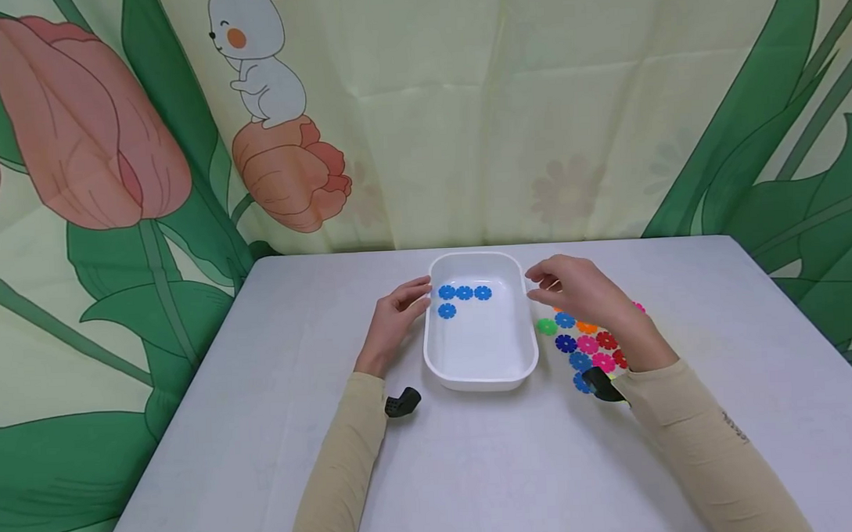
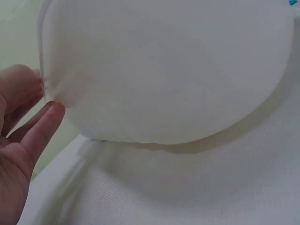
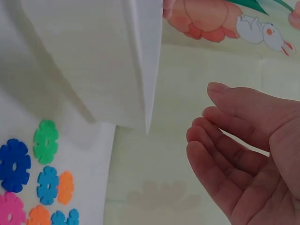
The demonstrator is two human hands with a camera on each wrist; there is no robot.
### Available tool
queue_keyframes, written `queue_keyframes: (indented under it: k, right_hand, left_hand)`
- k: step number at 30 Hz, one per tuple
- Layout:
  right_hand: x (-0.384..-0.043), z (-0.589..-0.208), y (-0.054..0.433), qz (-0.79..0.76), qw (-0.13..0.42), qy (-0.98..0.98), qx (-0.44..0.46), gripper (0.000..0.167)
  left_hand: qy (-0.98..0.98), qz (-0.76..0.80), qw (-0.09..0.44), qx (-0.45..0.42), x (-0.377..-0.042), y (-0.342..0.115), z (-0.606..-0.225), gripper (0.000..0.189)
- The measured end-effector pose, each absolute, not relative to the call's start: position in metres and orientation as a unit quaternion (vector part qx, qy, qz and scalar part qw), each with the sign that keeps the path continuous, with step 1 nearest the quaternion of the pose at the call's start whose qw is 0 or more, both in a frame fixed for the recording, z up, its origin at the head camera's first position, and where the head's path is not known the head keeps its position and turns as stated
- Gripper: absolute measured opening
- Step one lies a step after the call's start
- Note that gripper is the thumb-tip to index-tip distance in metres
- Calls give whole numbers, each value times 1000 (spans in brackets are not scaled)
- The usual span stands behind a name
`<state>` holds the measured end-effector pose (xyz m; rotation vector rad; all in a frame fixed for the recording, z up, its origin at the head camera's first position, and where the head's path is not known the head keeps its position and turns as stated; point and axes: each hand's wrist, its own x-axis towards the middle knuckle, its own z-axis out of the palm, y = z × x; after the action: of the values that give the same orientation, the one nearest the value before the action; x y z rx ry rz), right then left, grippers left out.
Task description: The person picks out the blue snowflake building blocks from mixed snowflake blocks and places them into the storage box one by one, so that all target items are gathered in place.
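A white plastic tray (image 1: 480,346) stands on the table, with several blue flower-shaped snap discs (image 1: 464,293) inside. Three of these form a row at its far end, and one lies below the leftmost. At the tray's left side, my left hand (image 1: 394,323) touches the outer wall with its fingertips; the left wrist view shows the thumb (image 2: 49,123) against that wall. My right hand (image 1: 575,290) hovers by the tray's far right corner, apart from it in the right wrist view. Its fingers are loosely curved and hold nothing.
Right of the tray lies a loose spread of flower discs in several colours, such as green (image 1: 547,327), pink (image 1: 588,344) and dark blue (image 3: 14,165). My right forearm partly covers them. A printed curtain (image 1: 464,139) hangs behind the white-covered table (image 1: 228,461).
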<state>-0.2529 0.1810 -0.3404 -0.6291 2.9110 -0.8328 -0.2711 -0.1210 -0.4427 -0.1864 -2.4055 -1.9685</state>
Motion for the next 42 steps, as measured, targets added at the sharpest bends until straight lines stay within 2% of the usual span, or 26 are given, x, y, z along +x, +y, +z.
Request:
queue_keyframes:
  k: [3,14,26,36,42]
  right_hand:
    - [-244,-345,189,-263,29,945,-193,39]
    - [-219,-365,218,-230,41,950,-206,44]
    - [-204,-382,231,-214,76,958,-176,50]
    - [-196,-394,235,-206,87,956,-189,47]
    - [-193,-397,236,-203,123,950,-204,43]
  left_hand:
    - [-768,-637,24,-64,-276,-123,-453,33]
    - [-766,-639,23,-66,-277,-123,-455,35]
    - [-763,-643,23,-66,-278,-122,-455,34]
    - [-761,-645,30,-68,-278,-122,-457,33]
    - [-764,-641,29,-67,-278,-122,-457,34]
